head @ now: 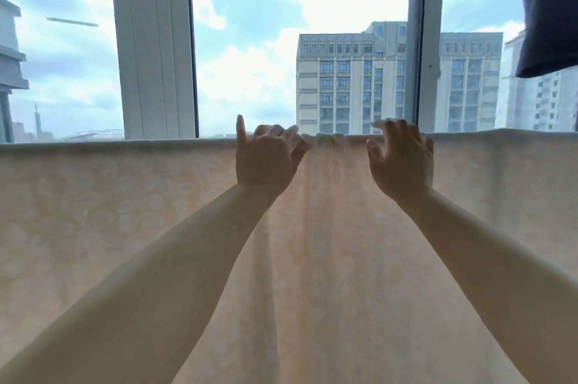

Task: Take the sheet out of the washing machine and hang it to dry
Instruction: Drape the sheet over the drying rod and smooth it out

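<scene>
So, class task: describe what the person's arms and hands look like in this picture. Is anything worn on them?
Both forearms are bare as far as the frame shows: no sleeves, watch or bracelets. The left hand and right hand wear no gloves, and no rings can be made out, though backlight from the window leaves them in shadow. Fingernails look short and plain.

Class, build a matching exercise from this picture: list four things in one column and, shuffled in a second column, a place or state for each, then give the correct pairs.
Column A
1. sheet
2. left hand
3. right hand
4. dark cloth

Column B
a. hangs at the top right corner
b. fingers spread, at the top edge right of the bunched folds
c. draped across the whole width, in front of the window
d. little finger raised, fingers pinching the top edge left of the bunched folds

Pairs: 1-c, 2-d, 3-b, 4-a
</scene>
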